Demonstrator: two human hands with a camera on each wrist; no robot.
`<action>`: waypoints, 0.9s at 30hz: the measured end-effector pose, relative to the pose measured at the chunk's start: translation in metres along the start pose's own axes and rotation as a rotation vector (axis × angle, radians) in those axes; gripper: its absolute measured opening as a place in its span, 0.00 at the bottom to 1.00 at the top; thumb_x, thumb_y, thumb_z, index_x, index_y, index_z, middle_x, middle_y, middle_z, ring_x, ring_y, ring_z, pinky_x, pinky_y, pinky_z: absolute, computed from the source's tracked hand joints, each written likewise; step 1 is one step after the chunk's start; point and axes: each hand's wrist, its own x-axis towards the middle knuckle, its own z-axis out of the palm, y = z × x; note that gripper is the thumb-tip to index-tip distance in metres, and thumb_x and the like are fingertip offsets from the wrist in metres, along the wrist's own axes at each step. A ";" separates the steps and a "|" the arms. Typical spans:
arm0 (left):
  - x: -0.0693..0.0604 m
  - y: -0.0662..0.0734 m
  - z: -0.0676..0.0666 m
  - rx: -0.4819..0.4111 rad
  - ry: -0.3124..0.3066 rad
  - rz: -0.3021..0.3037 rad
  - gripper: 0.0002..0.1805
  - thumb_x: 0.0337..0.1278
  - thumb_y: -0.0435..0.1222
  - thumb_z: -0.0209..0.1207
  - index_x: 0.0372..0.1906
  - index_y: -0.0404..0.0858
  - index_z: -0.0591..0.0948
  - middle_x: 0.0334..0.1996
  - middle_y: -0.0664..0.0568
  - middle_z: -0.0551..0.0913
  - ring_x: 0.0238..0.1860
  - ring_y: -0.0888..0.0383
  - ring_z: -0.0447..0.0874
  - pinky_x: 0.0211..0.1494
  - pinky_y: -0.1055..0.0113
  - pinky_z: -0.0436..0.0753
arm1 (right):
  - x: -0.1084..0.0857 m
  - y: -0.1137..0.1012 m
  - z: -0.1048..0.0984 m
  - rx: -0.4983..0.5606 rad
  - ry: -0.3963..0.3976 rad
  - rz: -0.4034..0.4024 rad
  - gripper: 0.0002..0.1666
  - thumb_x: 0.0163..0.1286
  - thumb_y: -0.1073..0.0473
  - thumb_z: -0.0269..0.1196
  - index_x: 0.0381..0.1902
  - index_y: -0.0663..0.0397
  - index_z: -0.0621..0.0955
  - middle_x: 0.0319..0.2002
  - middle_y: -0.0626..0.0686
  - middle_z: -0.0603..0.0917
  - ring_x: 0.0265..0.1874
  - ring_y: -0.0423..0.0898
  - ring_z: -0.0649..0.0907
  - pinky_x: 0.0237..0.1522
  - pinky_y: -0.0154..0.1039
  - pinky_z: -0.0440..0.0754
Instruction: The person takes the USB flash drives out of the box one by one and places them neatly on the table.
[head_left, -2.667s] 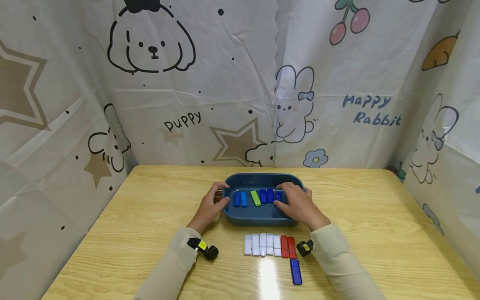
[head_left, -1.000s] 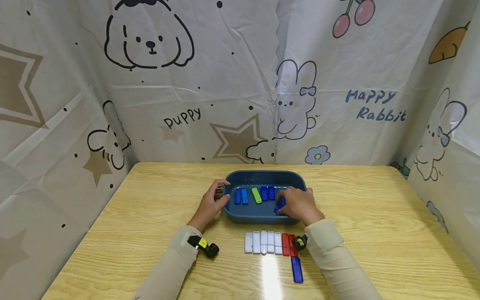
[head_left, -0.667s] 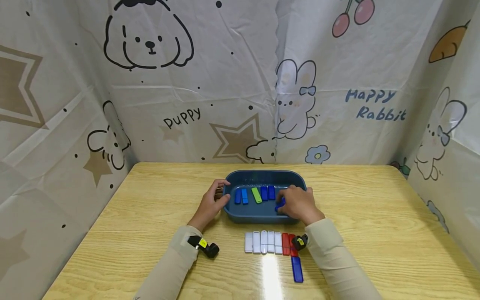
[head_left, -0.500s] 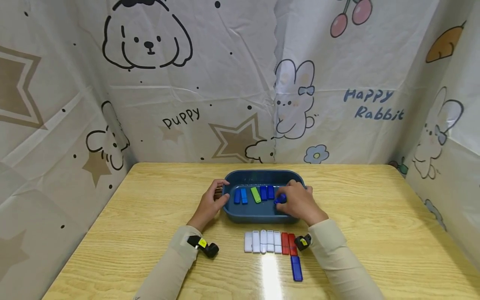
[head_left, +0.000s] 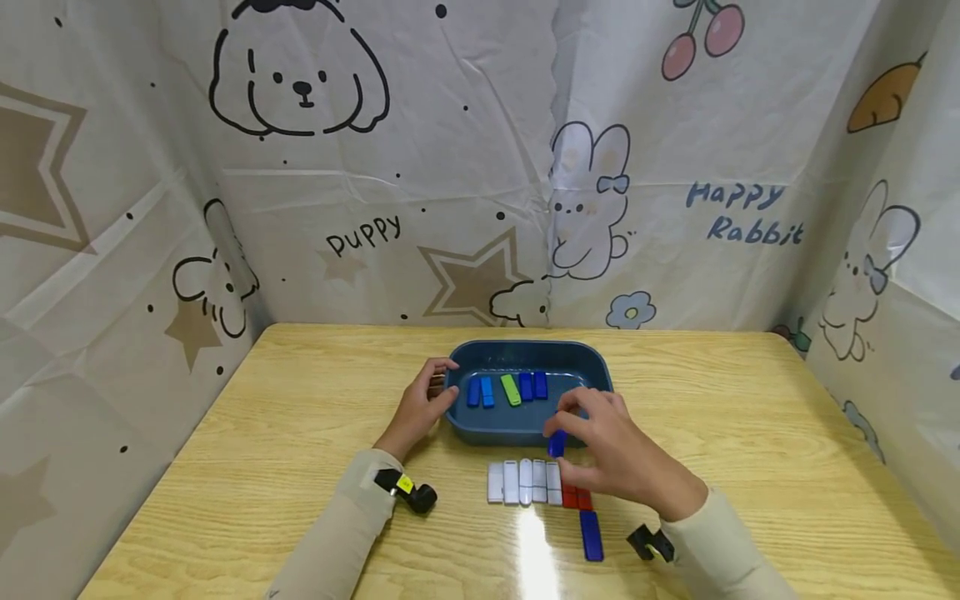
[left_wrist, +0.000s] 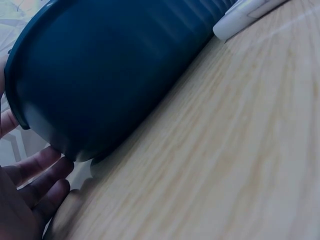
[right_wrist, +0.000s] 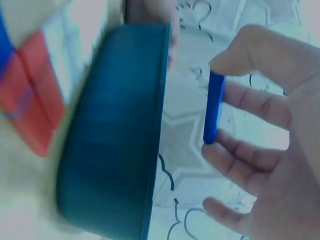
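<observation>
My right hand (head_left: pixel 618 450) holds a blue USB stick (head_left: pixel 556 444) above the front rim of the dark blue bin (head_left: pixel 495 435). In the right wrist view, the thumb and fingers pinch this stick (right_wrist: pixel 214 107) by its ends. My left hand (head_left: pixel 417 408) grips the bin's left end, thumb at the rim and several fingers against the outside wall (left_wrist: pixel 115 75). Inside the bin lie a green stick (head_left: pixel 511 390) and several blue sticks (head_left: pixel 533 386). Below the right hand, two red sticks (head_left: pixel 577 497) are partly covered by it.
Several white sticks (head_left: pixel 525 482) stand in a row before the bin, beside the red ones. One blue stick (head_left: pixel 592 536) lies nearer on the wooden table (head_left: pixel 337 367). A printed curtain (head_left: pixel 360 192) closes off the back and sides.
My right hand has taken the rightmost blue stick, lifted it out of the bin and brought it toward me over the front rim. The left hand has stayed at the bin's left end.
</observation>
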 end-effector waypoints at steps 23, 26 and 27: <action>0.002 -0.011 0.002 0.003 0.020 -0.001 0.19 0.64 0.35 0.56 0.58 0.49 0.71 0.59 0.47 0.72 0.57 0.48 0.72 0.61 0.51 0.72 | -0.048 -0.034 0.021 -0.033 -0.393 -0.064 0.20 0.50 0.49 0.73 0.42 0.40 0.81 0.43 0.41 0.76 0.45 0.38 0.74 0.47 0.49 0.67; 0.002 -0.010 0.002 0.003 0.019 0.001 0.19 0.64 0.35 0.56 0.58 0.47 0.71 0.59 0.47 0.72 0.57 0.49 0.72 0.61 0.51 0.72 | -0.049 -0.035 0.021 -0.040 -0.430 -0.038 0.19 0.50 0.49 0.73 0.41 0.38 0.81 0.42 0.40 0.76 0.44 0.38 0.74 0.45 0.48 0.66; 0.002 -0.010 0.002 0.003 0.019 -0.001 0.19 0.63 0.35 0.57 0.58 0.47 0.71 0.59 0.47 0.72 0.57 0.49 0.72 0.61 0.51 0.72 | -0.049 -0.035 0.021 -0.043 -0.436 -0.031 0.19 0.50 0.49 0.73 0.41 0.38 0.81 0.42 0.40 0.76 0.44 0.39 0.74 0.44 0.47 0.66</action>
